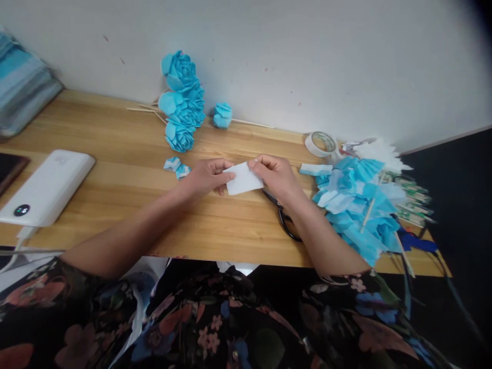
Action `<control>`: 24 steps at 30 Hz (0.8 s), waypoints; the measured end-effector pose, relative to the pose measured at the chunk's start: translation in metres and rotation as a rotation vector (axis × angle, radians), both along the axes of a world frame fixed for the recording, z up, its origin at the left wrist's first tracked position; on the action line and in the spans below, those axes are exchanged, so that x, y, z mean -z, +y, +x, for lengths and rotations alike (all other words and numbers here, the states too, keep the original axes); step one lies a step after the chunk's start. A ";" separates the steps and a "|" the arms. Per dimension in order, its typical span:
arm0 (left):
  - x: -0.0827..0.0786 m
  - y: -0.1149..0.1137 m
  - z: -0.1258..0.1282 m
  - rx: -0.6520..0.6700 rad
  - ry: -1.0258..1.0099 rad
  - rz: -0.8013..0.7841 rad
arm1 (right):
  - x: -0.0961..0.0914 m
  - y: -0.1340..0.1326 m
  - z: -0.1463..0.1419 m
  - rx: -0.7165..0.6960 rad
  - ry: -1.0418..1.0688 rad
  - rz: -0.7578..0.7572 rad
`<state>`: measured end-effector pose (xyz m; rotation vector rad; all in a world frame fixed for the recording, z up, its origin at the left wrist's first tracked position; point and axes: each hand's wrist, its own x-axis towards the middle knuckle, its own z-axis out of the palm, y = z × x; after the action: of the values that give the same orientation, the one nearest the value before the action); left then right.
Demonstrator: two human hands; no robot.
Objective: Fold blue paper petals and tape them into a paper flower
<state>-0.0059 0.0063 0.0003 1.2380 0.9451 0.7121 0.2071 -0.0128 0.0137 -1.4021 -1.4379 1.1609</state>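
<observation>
Two hands, both yours, over the middle of the desk (pixel 215 225): your left hand (pixel 205 177) has its fingers closed on the left edge of a white paper (pixel 246 180), thumb on top; your right hand (pixel 277 177) has its fingers pinching the same piece at its upper right corner, thumb also on top. One pair of scissors (pixel 280 210), black-handled, lying partly hidden beneath your right wrist. Two or so blue-and-white scraps (pixel 172 164), just beside your left hand. One cluster of blue flowers (pixel 180 105), beyond your left hand, thin sticks (pixel 144 109) pointing left. One single blue flower (pixel 223 116), right of the cluster and near the wall (pixel 277 61), its stick running right. One roll of tape (pixel 310 146), beyond your right hand. One blue strip (pixel 311 169), below the roll. One loose heap of blue paper (pixel 357 205), to the right of your right forearm. Some frilled white pieces (pixel 384 152), behind the heap. One green-and-white bundle (pixel 415 197), at the heap's right; its contents cannot be made out. One white power bank (pixel 49 184), far to your left, display lit, white cable (pixel 25 233) at its near end. One phone (pixel 11 171), beside it at the left border. One folded stack of cloth (pixel 28 84), at the desk's far left corner.
</observation>
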 end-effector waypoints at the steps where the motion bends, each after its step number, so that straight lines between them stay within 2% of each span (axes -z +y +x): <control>1: 0.000 0.000 0.000 -0.006 -0.016 -0.005 | 0.003 0.000 0.001 0.010 0.034 0.008; 8: 0.003 -0.002 0.000 -0.057 -0.047 0.026 | 0.011 -0.005 0.007 -0.015 0.032 0.086; 13: 0.001 -0.004 0.002 -0.124 -0.069 0.089 | 0.017 -0.004 0.009 0.033 0.017 0.150; 18: -0.001 -0.004 0.000 -0.182 -0.063 0.084 | 0.014 -0.006 0.010 -0.020 0.155 0.067; 24: 0.001 -0.002 -0.003 -0.184 -0.035 0.098 | 0.013 -0.005 0.008 -0.103 0.092 0.070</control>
<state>-0.0089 0.0044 -0.0006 1.2302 1.0143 0.9318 0.2147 -0.0183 0.0011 -1.2234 -1.4851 1.2119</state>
